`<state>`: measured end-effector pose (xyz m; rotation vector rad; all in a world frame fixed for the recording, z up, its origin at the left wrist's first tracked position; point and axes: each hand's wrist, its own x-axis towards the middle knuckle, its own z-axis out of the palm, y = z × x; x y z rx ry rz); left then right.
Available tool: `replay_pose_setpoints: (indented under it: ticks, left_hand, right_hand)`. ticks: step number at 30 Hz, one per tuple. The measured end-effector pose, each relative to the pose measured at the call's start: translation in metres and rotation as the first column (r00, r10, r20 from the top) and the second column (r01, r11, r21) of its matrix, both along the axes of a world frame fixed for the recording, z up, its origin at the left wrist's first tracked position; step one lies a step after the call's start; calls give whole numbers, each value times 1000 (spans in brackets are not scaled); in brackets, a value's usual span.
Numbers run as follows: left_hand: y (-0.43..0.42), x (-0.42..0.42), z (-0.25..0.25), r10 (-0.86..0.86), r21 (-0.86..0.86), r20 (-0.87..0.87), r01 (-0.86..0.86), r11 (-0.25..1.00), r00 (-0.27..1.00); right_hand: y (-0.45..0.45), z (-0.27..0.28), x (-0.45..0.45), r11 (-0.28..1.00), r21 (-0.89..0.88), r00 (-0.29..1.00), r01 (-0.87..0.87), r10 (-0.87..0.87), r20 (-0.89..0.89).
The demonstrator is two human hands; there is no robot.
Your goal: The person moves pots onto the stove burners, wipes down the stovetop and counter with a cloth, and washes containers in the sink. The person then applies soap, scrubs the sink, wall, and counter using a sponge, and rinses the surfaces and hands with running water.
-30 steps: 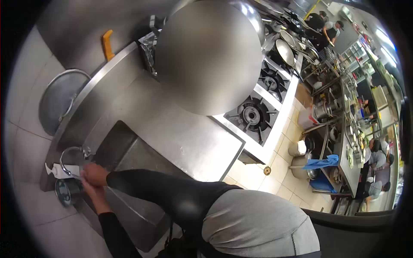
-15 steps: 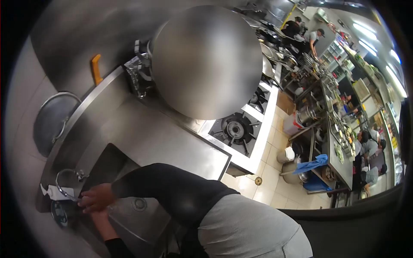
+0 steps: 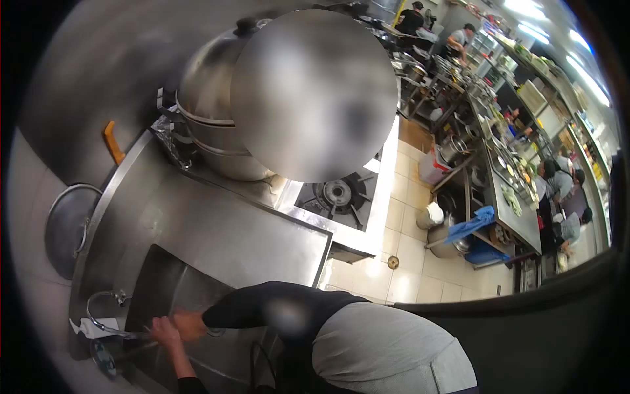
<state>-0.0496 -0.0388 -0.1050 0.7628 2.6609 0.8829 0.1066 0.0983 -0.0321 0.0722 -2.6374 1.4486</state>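
Note:
Over the steel sink (image 3: pixel 147 289), my left hand (image 3: pixel 167 332) is near the end of the curved faucet (image 3: pixel 98 308), its fingers slightly bent and apart, with no object visible in it. Against it on the right is my right hand (image 3: pixel 189 326), its fingers smeared by motion. Beside the faucet base stands a white bottle with a pump (image 3: pixel 98 328). A metal container (image 3: pixel 103 358) is just below that bottle at the sink's edge.
A steel counter (image 3: pixel 262 243) adjoins the sink. Beyond it are a large pot (image 3: pixel 207 85) and a burner (image 3: pixel 338 192). A round lid (image 3: pixel 65 230) and orange-handled tool (image 3: pixel 113 142) are at left. Co-workers (image 3: pixel 459 41) stand farther off. A blurred disc covers the upper middle.
The view has turned, bringing the large pot into sight. My hands, near the faucet throughout, have shifted against each other; my right hand's spread fingers are now smeared beside my left.

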Motion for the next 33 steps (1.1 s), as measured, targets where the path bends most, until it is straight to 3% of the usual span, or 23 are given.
replay_pose_setpoints:
  ticks: [2,3,4,5,7,9,10,11,12,13,14,16,17,18,20,22,23,24,26,27,31,32,33]
  left_hand:
    - [-4,14,1,-59,-69,-9,58,996,998]
    - [-3,49,30,-42,163,186,12,987,982]
    - [-3,86,65,-60,371,371,-89,924,927]
    - [-11,98,75,-155,402,312,18,916,937]
    - [-31,124,94,-341,456,186,226,861,922]
    - [-45,152,96,-26,263,256,-44,964,966]
    - [-37,160,116,29,231,80,-47,972,996]
    - [-41,167,113,213,299,181,-261,918,960]
    - [-49,172,93,263,508,407,-456,731,875]
    - [-46,185,106,362,569,399,-537,623,842]
    - [-42,194,136,391,488,572,-682,544,721]
    - [-45,201,139,96,510,827,-811,287,554]
    - [-66,209,141,140,517,817,-819,249,559]
    - [-82,219,142,175,574,756,-768,284,630]
    - [-98,255,150,399,575,665,-774,265,631]
    - [-129,294,84,548,480,464,-718,504,696]
    - [-147,312,57,530,236,461,-674,700,712]
    - [-158,327,40,509,-32,461,-560,828,727]
    - [-153,351,25,376,-140,-278,-424,895,884]
    - [-149,346,30,408,-149,-238,-448,881,882]
    - [-153,338,18,344,-301,-365,-460,836,865]
    - [-151,332,13,312,-302,-363,-428,852,878]
    - [-151,328,10,311,-275,-343,-412,869,886]
  right_hand:
    - [7,1,21,980,-186,994,-75,88,62]
    - [10,2,26,952,-253,980,-171,191,57]
    - [24,-34,13,891,-40,860,-453,424,-284]
    - [28,-67,-12,738,232,539,-633,636,-552]
    - [44,-47,10,864,137,733,-484,486,-476]
    - [75,-40,7,930,242,815,-277,361,-453]
    - [85,-35,-2,934,326,848,-147,289,-444]
    - [88,-32,-11,927,371,854,-43,227,-468]
    - [85,5,-6,979,194,978,-66,103,-183]
    - [65,56,13,986,-144,969,-82,45,-242]
    - [33,71,22,967,-79,905,-241,194,-380]
    - [-11,56,28,907,-19,783,-420,352,-513]
    - [-34,30,17,849,-199,797,-489,342,-498]
    - [-54,17,10,764,-369,815,-530,338,-471]
    - [-92,74,-13,667,-728,986,-159,66,-155]
    - [-121,105,-78,221,-952,940,-212,314,-136]
    - [-153,105,-121,217,-914,893,-343,376,-246]
    - [-186,141,-145,175,-963,915,-206,384,-126]
    - [-237,233,-129,146,-880,817,-452,465,-342]
    - [-324,180,-174,140,-664,651,-735,422,-631]
    - [-404,262,-45,613,-431,560,-662,23,-828]
    - [-413,261,-46,540,-452,548,-710,20,-836]
    - [-423,247,-72,-121,-744,647,-657,416,-639]
